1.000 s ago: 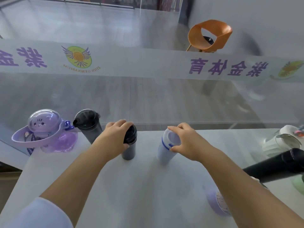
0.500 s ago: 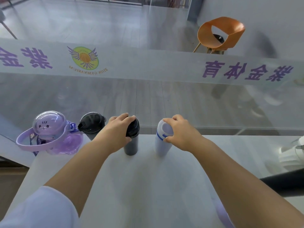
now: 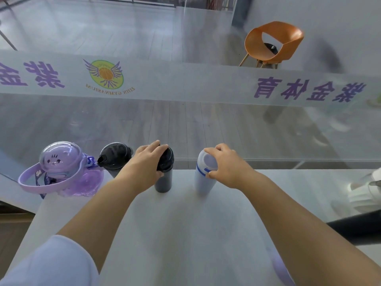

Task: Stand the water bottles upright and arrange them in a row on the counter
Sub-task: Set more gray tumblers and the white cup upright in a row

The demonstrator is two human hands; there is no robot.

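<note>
head view, counter: pale grey counter (image 3: 185,234), smooth and a bit glossy, running right up to a glass pane at the far edge
head view, row so far: purple bottle (image 3: 61,170) with a cartoon-face dome lid far left, then a dark tumbler (image 3: 114,157) just beside it, then the black bottle (image 3: 164,174), then the white bottle (image 3: 204,176) with a blue band; all four look upright, near the far edge
left hand: left hand (image 3: 144,168) is curled over the cap of the black bottle, fingers wrapped round the top, so closed on it
right hand: right hand (image 3: 228,168) grips the white bottle near its lid, thumb on the blue band, fingers over the top
right side of counter: a black bottle-shaped thing (image 3: 356,226) lying on its side at the edge of view, plus something white (image 3: 365,190) behind it, too cut off to say what
near right corner: a blurry purple patch (image 3: 280,267) under the forearm, can't tell what it is
room: through the glass there's a grey plank floor, a frosted banner strip (image 3: 185,81) with purple characters and a winged logo, and an orange chair (image 3: 272,44) further back
</note>
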